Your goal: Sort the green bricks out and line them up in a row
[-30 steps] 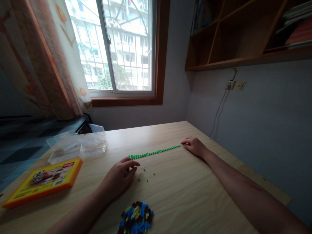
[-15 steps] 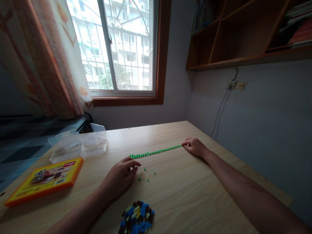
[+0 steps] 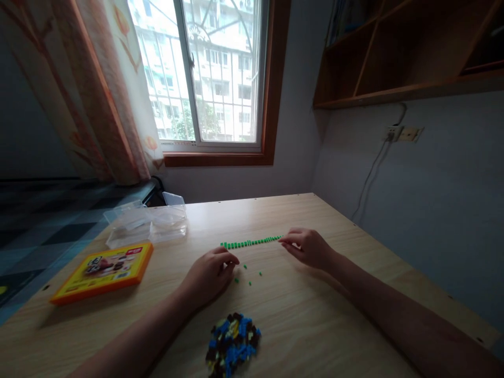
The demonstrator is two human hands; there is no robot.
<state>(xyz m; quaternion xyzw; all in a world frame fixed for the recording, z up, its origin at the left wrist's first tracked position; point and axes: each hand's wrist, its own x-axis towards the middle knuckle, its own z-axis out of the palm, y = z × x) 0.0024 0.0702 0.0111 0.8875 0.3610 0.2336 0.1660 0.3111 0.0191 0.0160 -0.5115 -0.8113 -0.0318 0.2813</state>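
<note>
A long row of small green bricks (image 3: 244, 243) runs across the middle of the wooden table. My right hand (image 3: 309, 248) is at the row's right end, with its fingers stretched out and a little apart; its fingertips cover the last bricks. Below the left end of the row rests my left hand (image 3: 214, 270), loosely bent, thumb and forefinger slightly apart, and no brick shows in it. Just right of its fingertips lie several loose green bricks (image 3: 245, 266). Nearer to me is a heap of blue, dark brown and yellow bricks (image 3: 234, 344).
On the left lies a yellow and orange box (image 3: 104, 270) with a printed picture. Behind it stand clear plastic trays (image 3: 147, 226). The table (image 3: 334, 315) ends at the wall on the right. A wooden shelf (image 3: 409, 58) hangs above, and a window faces me.
My right hand has shifted left along the row, covering its right end, and its fingers have spread. My left hand stays by the loose bricks. The whole view has turned slightly left.
</note>
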